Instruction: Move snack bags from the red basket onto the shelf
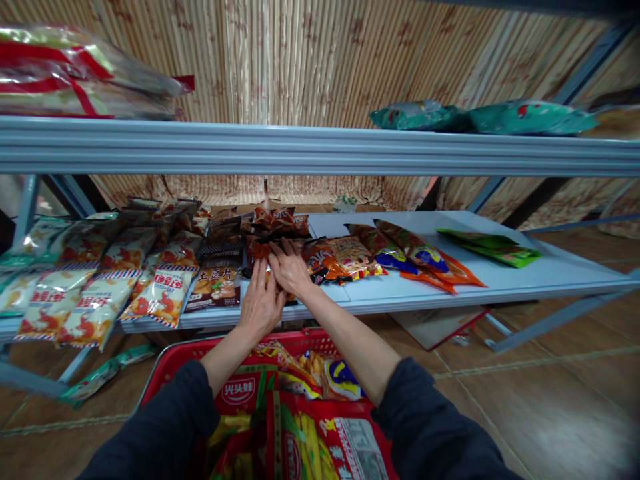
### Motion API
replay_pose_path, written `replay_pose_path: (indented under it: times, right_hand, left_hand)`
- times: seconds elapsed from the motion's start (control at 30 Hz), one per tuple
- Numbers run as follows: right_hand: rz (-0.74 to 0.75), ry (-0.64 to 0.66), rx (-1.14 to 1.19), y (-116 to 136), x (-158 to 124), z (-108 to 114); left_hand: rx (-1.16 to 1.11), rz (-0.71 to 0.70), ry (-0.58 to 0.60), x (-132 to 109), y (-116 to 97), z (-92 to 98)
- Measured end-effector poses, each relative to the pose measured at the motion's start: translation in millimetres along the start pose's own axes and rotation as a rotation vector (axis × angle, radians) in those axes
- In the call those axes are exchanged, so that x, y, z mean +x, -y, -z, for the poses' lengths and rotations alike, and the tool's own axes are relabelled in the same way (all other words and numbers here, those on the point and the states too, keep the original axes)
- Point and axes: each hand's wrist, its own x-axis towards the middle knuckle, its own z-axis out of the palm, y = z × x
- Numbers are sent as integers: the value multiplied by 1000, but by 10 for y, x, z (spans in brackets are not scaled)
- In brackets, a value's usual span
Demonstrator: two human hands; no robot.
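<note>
Side by side, my two hands press down on an orange-and-dark snack bag [259, 248] on the lower shelf. My left hand [262, 301] lies over its front part with fingers stretched out. Just right of it and slightly farther back, my right hand [291, 270] is also laid flat, its fingertips near the left hand's. Both hands cover much of the bag. To the left is a brown potato-chip bag [216, 280]. To the right are an orange-and-black snack bag [324, 260] and a yellow-and-red snack bag [354, 257]. Behind my fingers sit more orange snack bags [280, 220].
A red basket [173, 360] full of snack packets stands below the shelf edge. White shrimp-snack bags [100, 303] overhang the shelf at left; green packets [493, 247] lie at right. The upper shelf's blue beam [320, 150] crosses above my hands. One packet [107, 373] is on the floor.
</note>
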Motion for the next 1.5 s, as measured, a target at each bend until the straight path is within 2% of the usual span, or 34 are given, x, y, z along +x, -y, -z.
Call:
replay_pose_path:
  times: [0.2,0.43,0.67,0.8,0.97,1.13,1.33,1.43,1.5]
  right_hand:
    - [-54,-40,8,43,-69,26]
    - [-184,-7,79,81,-221,117]
    - [-155,-76,113,153,-108,198]
    - [-169,-30,53,85,-35,137]
    - [-107,-44,-45,34,-135,43]
    - [-126,-52,-90,51,-150,25]
    - [-95,29,-91,3,-121,19]
    - [-79,-2,-88,-35,-150,65]
    - [-125,-41,-104,-75,-173,95]
  left_hand:
    - [19,34,-36,-104,-25,-18]
    - [-94,-54,-30,-126,-29,9]
    - [-77,-77,-79,34,25,3]
    - [-10,-73,-37,101,96,-19]
    - [89,-43,-12,40,96,-35]
    - [114,-28,-27,-24,41,-63]
    - [97,51,-24,-64,43,-132]
    - [87,33,-33,-66,35,-112]
    - [87,21,-43,-60,24,-94]
